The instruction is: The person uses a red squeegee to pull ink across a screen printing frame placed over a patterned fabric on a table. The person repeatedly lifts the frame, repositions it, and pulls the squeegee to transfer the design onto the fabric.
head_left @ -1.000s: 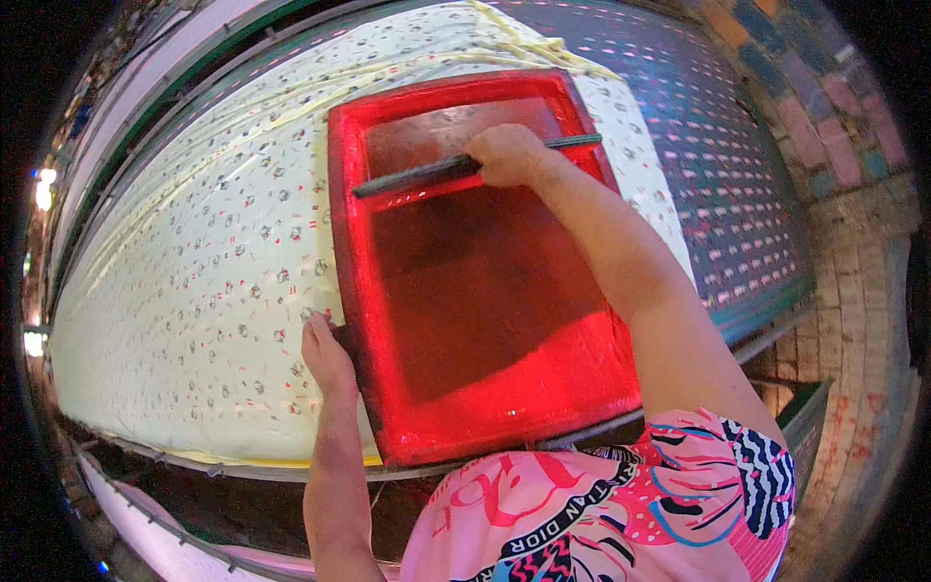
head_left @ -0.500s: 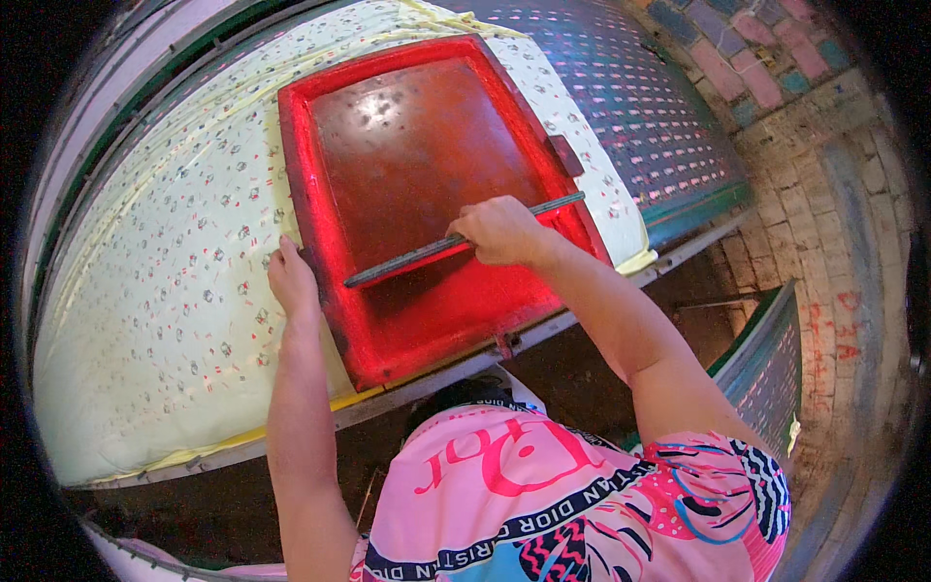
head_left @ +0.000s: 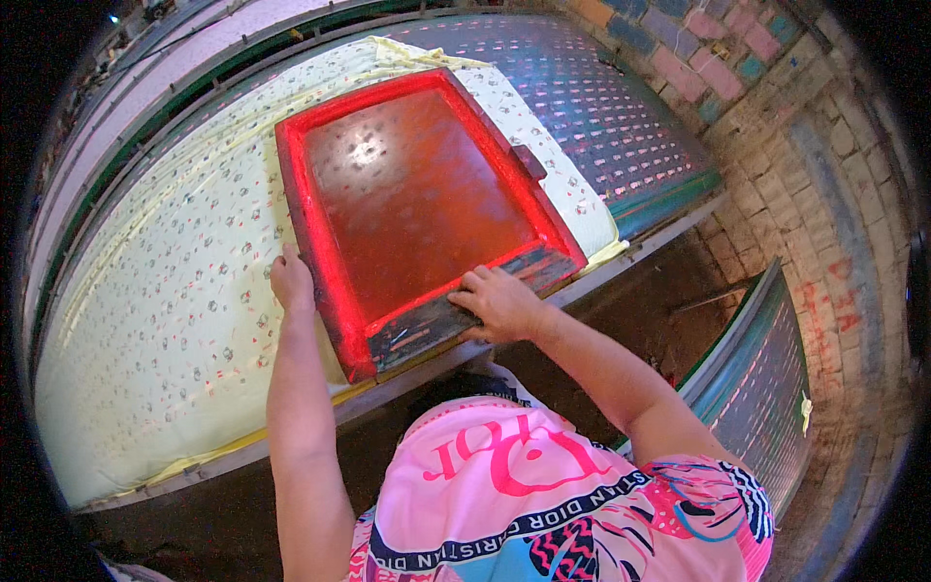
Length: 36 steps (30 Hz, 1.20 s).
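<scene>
Looking down at a red screen-printing frame (head_left: 297,199), lying flat on pale yellow patterned fabric (head_left: 175,301), just off the picture's centre toward eleven o'clock. Curling the right hand (head_left: 499,306) over a squeegee (head_left: 427,326) at five o'clock of the frame — holding the long, dark bar with bent fingers. Bringing that bar down from partway along the mesh (head_left: 417,194), half a second ago, to the near rail now, and exposing the glossy dark-red surface all the way to the far rail. Probably marking the end of one pull toward the body. Keeping the left hand (head_left: 291,278) at eight o'clock, against the frame's side, with fingers close together — gripping or merely steadying, impossible to tell. Jutting from the opposite side at two o'clock, a dark stub handle (head_left: 529,163); spreading farther out, a dark tabletop (head_left: 621,136) with rows of pink marks.
</scene>
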### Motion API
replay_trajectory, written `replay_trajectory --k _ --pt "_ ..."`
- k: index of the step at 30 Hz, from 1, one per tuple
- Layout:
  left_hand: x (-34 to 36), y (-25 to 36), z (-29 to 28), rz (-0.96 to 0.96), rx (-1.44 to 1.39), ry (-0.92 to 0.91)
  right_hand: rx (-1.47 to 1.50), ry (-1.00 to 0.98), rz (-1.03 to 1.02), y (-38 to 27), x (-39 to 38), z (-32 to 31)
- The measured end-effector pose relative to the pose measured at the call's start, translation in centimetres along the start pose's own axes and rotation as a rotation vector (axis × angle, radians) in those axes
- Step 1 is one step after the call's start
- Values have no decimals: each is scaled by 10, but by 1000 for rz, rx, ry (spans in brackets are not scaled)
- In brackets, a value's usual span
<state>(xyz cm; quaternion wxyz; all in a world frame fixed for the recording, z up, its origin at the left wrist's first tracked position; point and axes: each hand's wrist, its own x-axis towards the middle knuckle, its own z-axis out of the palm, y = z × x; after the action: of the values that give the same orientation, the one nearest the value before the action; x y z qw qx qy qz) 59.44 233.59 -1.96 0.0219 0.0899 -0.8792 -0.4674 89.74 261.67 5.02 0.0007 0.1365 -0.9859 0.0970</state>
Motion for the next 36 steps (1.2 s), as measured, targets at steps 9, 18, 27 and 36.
replay_trajectory --k 9,18,27,36 --pt "7 -9 10 87 155 32 270 124 -117 33 -21 -4" --pt "5 -8 3 89 495 132 474 566 51 180 -56 -29" --pt "-11 41 13 -112 659 186 1260 503 578 292 -34 14" --pt "-12 32 13 -106 551 166 1578 405 585 293 -11 6"
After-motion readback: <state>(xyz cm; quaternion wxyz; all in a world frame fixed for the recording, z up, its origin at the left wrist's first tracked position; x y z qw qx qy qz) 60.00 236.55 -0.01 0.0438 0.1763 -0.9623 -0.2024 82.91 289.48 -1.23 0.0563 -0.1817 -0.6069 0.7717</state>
